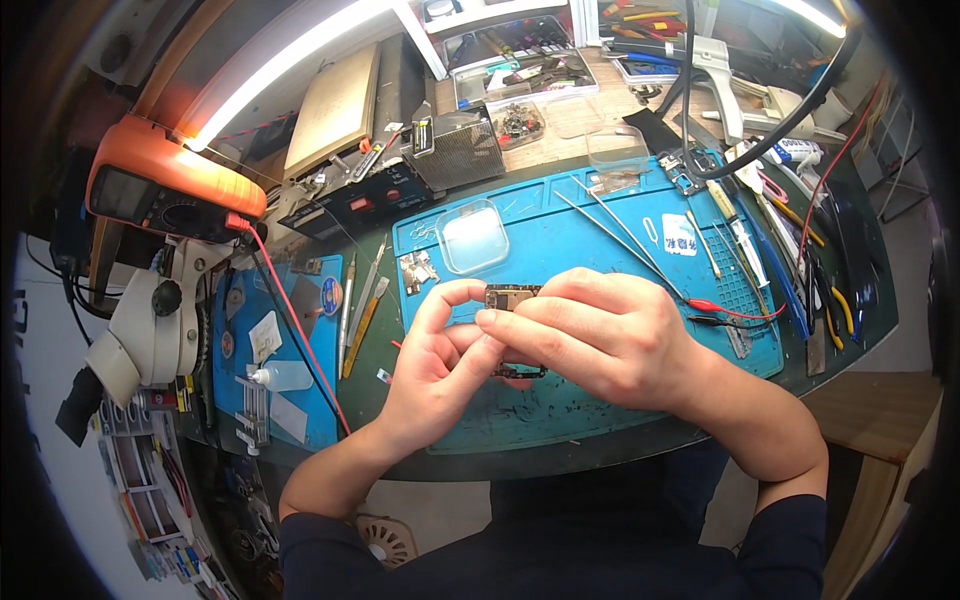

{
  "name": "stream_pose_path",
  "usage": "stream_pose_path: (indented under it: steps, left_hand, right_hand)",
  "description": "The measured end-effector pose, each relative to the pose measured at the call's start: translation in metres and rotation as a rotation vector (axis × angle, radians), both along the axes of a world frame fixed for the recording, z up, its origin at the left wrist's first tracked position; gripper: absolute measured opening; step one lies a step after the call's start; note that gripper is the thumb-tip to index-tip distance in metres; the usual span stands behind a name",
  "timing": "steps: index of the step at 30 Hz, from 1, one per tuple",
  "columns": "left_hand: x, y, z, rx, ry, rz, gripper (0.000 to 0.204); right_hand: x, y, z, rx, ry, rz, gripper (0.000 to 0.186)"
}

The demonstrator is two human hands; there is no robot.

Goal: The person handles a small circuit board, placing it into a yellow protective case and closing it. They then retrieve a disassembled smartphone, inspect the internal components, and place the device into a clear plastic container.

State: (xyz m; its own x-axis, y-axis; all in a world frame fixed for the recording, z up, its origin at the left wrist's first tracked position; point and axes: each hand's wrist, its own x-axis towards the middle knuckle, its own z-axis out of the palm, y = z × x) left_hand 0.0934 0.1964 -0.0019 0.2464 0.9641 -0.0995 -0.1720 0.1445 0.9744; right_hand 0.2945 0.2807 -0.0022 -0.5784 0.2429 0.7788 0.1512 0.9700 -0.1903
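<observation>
Over the near middle of the blue work mat, my left hand (440, 362) and my right hand (610, 335) meet around a small phone circuit board (507, 298). Fingers and thumb of the left hand grip it from the left. The right hand's fingers are pressed together on its right side, hiding much of it. The board's upper end shows between the fingertips, and a dark lower edge peeks out beneath them. Beyond the hands, a clear shallow plastic box (472, 238) rests on the blue mat (545, 215). Long thin metal tweezers (632, 245) lie slanting to its right.
At the left stand an orange multimeter (175, 185) with red and black leads and a white microscope stand (150, 325). Pliers (838, 312) and screwdrivers crowd the right side. A dark cable (790, 135) arches over the back right. A plastic bottle (283, 376) lies on the left mat.
</observation>
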Motion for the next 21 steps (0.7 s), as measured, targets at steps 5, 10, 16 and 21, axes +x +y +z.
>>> stream_pose_path:
  steps: [5,10,16,21]
  left_hand:
    - [-0.002,0.001,-0.002,0.027,0.015,-0.011,0.039]
    - [0.001,0.003,0.004,-0.052,0.007,0.002,0.036]
    - [0.006,0.000,0.006,-0.102,-0.005,0.053,0.039]
    - [0.004,0.000,0.007,-0.132,-0.040,0.001,0.037]
  right_hand:
    - [0.000,0.000,0.000,-0.005,0.005,0.015,0.042]
    - [-0.001,0.001,-0.001,-0.065,0.094,-0.021,0.038]
    - [0.005,0.009,0.003,-0.416,0.166,-0.144,0.021]
    - [0.006,0.008,-0.001,-0.555,0.090,-0.079,0.019]
